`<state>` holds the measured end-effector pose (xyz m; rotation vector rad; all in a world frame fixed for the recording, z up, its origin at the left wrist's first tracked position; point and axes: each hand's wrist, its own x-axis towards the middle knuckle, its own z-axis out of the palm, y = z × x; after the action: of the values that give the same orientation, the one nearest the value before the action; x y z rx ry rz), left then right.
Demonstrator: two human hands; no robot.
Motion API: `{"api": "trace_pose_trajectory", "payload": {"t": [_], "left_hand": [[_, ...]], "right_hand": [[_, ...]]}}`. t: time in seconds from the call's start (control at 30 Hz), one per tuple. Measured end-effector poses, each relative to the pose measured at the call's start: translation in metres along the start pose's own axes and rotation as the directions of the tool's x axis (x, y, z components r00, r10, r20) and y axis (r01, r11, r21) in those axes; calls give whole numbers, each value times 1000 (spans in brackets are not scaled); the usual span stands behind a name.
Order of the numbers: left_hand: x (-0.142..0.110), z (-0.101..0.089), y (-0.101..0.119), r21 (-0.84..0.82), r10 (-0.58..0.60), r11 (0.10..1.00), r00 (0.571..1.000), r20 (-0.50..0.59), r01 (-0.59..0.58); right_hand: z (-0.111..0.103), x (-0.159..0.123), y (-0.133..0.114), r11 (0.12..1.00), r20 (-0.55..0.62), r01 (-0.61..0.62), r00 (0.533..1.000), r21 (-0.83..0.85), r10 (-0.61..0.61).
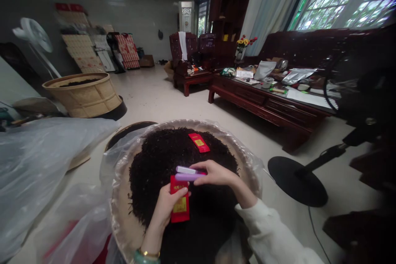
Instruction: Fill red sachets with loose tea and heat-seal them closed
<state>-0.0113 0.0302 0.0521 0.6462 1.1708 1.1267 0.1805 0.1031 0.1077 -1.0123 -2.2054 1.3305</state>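
Observation:
My left hand (171, 203) is closed around a red packet (180, 208) with yellow print, held upright over the tea. In my right hand (213, 172) is a small purple handheld bag sealer (187, 177), pinched between thumb and fingers. Its two arms are slightly apart, close to the packet's top edge; whether they touch it I cannot tell. Below both hands, dark loose tea leaves (157, 152) fill much of a large round basket lined with clear plastic (122, 210). A second red packet (199, 142) lies on the leaves toward the far side.
A second round basket (89, 97) with dark leaves stands at the far left. Plastic sheeting (46, 148) lies left. A black stand base (297, 181) is at right, before a low wooden table (247, 93) with bags and papers.

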Motion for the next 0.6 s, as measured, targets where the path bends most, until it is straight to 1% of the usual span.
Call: {"api": "trace_pose_trajectory", "payload": {"t": [0.07, 0.13, 0.23, 0.33, 0.4, 0.47, 0.53, 0.6], "left_hand": [[1, -2, -3, 27, 21, 999, 1000, 16, -21], [3, -4, -6, 48, 30, 998, 1000, 7, -30], [4, -8, -11, 74, 25, 997, 1000, -1, -25], [3, -8, -11, 96, 16, 995, 1000, 4, -16], [1, -6, -7, 68, 30, 997, 1000, 2, -30], [-2, -4, -2, -9, 78, 997, 997, -5, -78], [-3, -2, 3, -79, 130, 988, 991, -30, -132], [-3, -2, 5, -106, 145, 983, 988, -50, -150]], "right_hand": [[8, 5, -10, 998, 27, 5, 1000, -66, -4], [15, 10, -15, 994, 29, 11, 1000, -105, -8], [20, 14, -19, 992, 4, 8, 1000, -127, -7], [22, 13, -21, 989, -17, 2, 1000, -149, -5], [21, 12, -22, 985, -15, 2, 1000, -173, -5], [20, 11, -23, 979, -17, 2, 1000, -203, -6], [20, 11, -22, 975, -17, 6, 1000, -224, -10], [20, 11, -21, 975, -15, 4, 1000, -224, -8]]}}
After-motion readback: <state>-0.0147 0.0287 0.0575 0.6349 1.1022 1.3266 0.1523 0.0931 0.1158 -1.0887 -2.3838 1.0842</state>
